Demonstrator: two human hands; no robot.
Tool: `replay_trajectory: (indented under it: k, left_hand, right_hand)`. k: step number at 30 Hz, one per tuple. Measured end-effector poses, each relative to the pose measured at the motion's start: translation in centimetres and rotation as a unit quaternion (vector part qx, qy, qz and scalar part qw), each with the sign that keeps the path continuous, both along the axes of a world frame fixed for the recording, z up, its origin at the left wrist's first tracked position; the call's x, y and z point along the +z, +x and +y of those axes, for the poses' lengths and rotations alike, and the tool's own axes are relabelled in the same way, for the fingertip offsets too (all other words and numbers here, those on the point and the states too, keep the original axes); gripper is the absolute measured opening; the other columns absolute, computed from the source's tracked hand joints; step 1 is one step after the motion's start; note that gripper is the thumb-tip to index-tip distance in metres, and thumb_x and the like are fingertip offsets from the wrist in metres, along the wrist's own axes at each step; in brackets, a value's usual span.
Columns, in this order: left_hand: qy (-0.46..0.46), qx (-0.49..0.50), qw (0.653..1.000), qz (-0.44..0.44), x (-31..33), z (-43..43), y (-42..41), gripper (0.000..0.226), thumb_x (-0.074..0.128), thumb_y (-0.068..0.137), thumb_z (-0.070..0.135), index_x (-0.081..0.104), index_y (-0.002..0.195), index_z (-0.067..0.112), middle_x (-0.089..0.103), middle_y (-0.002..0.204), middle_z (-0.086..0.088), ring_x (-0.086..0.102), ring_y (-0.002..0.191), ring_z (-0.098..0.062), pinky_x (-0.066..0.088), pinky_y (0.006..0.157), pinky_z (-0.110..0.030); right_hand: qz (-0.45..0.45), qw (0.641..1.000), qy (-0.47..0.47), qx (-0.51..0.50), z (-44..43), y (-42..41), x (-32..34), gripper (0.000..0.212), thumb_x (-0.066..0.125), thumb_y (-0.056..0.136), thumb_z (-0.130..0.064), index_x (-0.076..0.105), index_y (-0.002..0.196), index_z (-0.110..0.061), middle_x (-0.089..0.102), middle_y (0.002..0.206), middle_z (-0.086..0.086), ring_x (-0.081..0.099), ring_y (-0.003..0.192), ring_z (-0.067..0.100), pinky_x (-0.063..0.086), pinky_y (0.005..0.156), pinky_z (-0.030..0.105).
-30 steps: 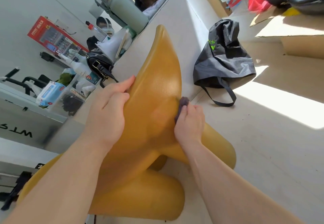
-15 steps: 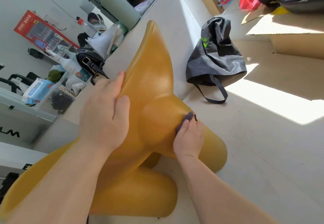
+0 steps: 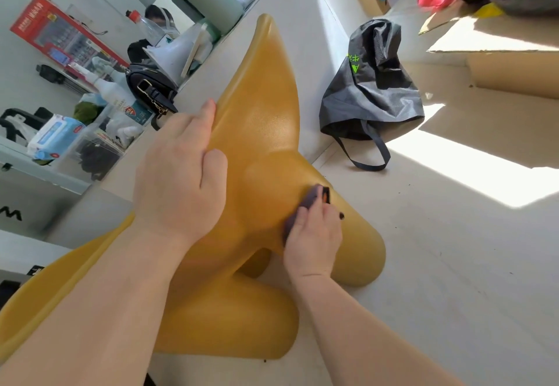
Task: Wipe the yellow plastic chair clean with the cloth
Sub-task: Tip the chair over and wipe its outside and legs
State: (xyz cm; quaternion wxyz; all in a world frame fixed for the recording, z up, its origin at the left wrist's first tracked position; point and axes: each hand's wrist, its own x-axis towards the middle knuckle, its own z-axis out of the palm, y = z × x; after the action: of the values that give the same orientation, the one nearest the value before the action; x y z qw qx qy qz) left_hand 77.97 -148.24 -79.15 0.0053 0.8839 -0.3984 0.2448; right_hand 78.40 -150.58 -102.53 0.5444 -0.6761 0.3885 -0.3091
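The yellow plastic chair (image 3: 260, 107) fills the middle of the head view, a moulded shape with a pointed upper part and rounded legs resting on the pale floor. My left hand (image 3: 178, 174) lies on its left edge, fingers wrapped over the rim and holding it. My right hand (image 3: 314, 234) presses a small dark cloth (image 3: 308, 201) against the chair's right side, where a leg branches off. Most of the cloth is hidden under my fingers.
A white counter wall (image 3: 299, 22) stands right behind the chair. A dark grey bag (image 3: 369, 89) with a strap lies on the floor to the right. Cardboard (image 3: 499, 62) sits at the far right. A cluttered shelf with a black handbag (image 3: 151, 89) is at left.
My right hand has slid the cloth down the chair's right side, from the upper body toward the leg joint. My left hand shifted slightly along the left rim, still holding it.
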Motion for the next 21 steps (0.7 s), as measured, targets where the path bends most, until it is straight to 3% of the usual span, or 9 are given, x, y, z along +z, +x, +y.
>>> replay_trajectory:
  k: [2,5,10,14,18,21]
  left_hand:
    - [-0.001,-0.007,1.0,-0.001,0.0,0.0,0.1,0.062,0.034,0.091,0.023,0.042,0.152,0.012,0.058,0.123,-0.009,0.048,0.108,-0.02,0.032,0.081,-0.029]
    - [0.01,-0.01,1.0,-0.02,0.0,0.1,0.2,0.063,0.032,0.091,0.025,0.042,0.152,0.012,0.059,0.121,-0.009,0.05,0.107,-0.023,0.034,0.079,-0.032]
    - [0.016,-0.023,0.999,-0.03,-0.2,0.6,0.6,0.064,0.034,0.09,0.025,0.042,0.151,0.009,0.058,0.121,-0.013,0.052,0.106,-0.029,0.042,0.081,-0.042]
    - [0.045,0.028,0.99,-0.13,-1.3,2.9,-1.0,0.063,0.046,0.089,0.024,0.041,0.15,0.009,0.051,0.132,-0.016,0.048,0.114,-0.036,0.04,0.094,-0.054]
    - [0.032,0.059,0.986,-0.151,-4.7,7.2,-3.6,0.073,0.054,0.087,0.023,0.032,0.154,0.003,0.035,0.154,-0.02,0.032,0.141,-0.04,0.024,0.113,-0.058]
    - [0.016,0.089,0.984,-0.154,-6.2,9.3,-3.9,0.084,0.057,0.085,0.025,0.022,0.157,0.002,0.023,0.162,-0.02,0.018,0.151,-0.039,0.009,0.121,-0.061]
  right_hand:
    - [0.077,0.99,0.119,-0.015,-0.8,-0.3,-2.5,0.049,0.025,0.108,-0.035,0.046,0.147,-0.014,0.05,0.116,0.006,0.053,0.105,0.025,0.045,0.096,0.041]
    - [0.047,0.985,0.159,-0.045,-0.4,0.1,-0.2,0.048,0.028,0.108,-0.031,0.043,0.149,-0.011,0.049,0.127,0.008,0.053,0.113,0.027,0.044,0.101,0.041]
    - [-0.118,0.991,-0.036,-0.061,3.5,0.8,9.6,0.061,0.033,0.102,-0.032,0.031,0.157,-0.006,0.052,0.119,0.01,0.052,0.109,0.031,0.043,0.098,0.045]
    - [-0.14,0.98,-0.141,-0.016,3.1,1.0,6.5,0.063,0.037,0.1,-0.033,0.028,0.157,-0.008,0.054,0.114,0.009,0.052,0.102,0.03,0.047,0.093,0.048]
    - [0.021,0.999,0.01,-0.023,1.8,-0.1,-2.0,0.056,0.031,0.105,-0.031,0.031,0.157,-0.012,0.053,0.126,0.014,0.05,0.117,0.032,0.039,0.103,0.046]
    - [0.109,0.983,0.145,-0.036,1.7,-1.1,-4.5,0.051,0.029,0.109,-0.03,0.031,0.157,-0.013,0.049,0.134,0.014,0.048,0.125,0.034,0.038,0.104,0.043]
